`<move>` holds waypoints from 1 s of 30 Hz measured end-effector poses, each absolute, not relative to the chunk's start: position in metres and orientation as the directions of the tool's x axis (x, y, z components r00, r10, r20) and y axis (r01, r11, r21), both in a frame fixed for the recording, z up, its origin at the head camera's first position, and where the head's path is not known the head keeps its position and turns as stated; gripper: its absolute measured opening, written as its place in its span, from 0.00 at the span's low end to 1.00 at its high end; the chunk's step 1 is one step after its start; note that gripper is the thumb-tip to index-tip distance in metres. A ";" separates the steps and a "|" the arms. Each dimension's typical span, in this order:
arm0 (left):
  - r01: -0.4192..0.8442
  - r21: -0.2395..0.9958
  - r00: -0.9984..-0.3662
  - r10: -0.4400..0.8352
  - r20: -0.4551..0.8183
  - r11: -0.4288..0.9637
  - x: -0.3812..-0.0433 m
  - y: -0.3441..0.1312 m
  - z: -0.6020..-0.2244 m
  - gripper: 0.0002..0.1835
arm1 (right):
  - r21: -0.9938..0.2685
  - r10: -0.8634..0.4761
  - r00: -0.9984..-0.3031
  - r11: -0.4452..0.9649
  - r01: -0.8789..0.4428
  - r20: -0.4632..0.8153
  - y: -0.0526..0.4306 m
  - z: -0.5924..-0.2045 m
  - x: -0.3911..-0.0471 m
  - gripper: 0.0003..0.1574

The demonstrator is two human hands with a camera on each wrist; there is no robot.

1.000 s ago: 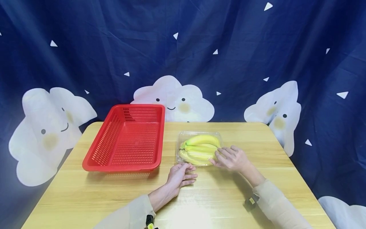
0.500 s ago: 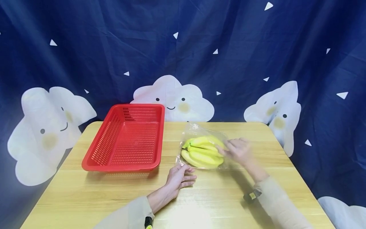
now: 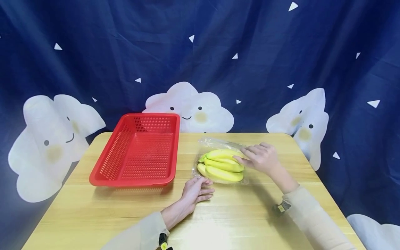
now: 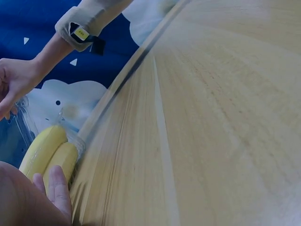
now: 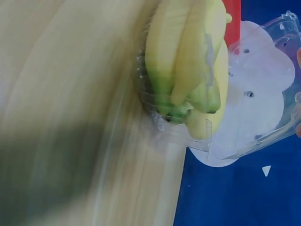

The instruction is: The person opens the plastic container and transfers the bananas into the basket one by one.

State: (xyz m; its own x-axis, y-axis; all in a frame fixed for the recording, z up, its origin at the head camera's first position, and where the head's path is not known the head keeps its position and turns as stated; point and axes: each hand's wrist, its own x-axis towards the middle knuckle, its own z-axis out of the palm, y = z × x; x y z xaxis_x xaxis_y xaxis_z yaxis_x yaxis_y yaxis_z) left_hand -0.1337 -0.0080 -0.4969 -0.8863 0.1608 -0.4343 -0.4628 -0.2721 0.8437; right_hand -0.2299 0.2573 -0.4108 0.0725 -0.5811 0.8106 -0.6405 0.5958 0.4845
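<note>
A clear plastic clamshell box holds several yellow bananas with green ends. My right hand grips the edge of its lid, which stands raised above the fruit. In the right wrist view the lid tilts away from the bananas, and fingertips show at its far edge. My left hand lies at the front left corner of the box, thumb at the rim, other fingers extended. The left wrist view shows these fingers in front of the bananas.
To the left of the box stands a red perforated plastic basket with nothing in it. Both rest on a light wooden table. A dark blue curtain with white clouds hangs behind the table's back edge.
The right hand has moved up and slightly right, swinging the box's lid up from over the bananas. The left hand has stayed at the front corner.
</note>
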 end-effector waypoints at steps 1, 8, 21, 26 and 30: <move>-0.463 0.844 -0.886 0.159 -0.435 -0.272 -0.134 -0.008 -0.497 0.07 | 0.485 -0.586 0.066 0.597 -0.639 0.808 0.258 -0.410 -0.230 0.27; -0.460 0.841 -0.888 0.155 -0.433 -0.284 -0.134 -0.008 -0.497 0.07 | 0.471 -0.594 0.016 0.620 -0.627 0.804 0.258 -0.403 -0.232 0.25; -0.452 0.844 -0.892 0.155 -0.424 -0.290 -0.135 -0.008 -0.499 0.08 | 0.408 -0.601 -0.138 0.676 -0.614 0.788 0.255 -0.393 -0.232 0.30; -0.452 0.844 -0.892 0.156 -0.424 -0.288 -0.135 -0.008 -0.499 0.08 | 0.415 -0.599 -0.130 0.678 -0.606 0.790 0.255 -0.388 -0.233 0.31; -0.451 0.847 -0.892 0.160 -0.422 -0.282 -0.134 -0.008 -0.498 0.09 | 0.416 -0.597 -0.126 0.679 -0.605 0.793 0.257 -0.386 -0.234 0.31</move>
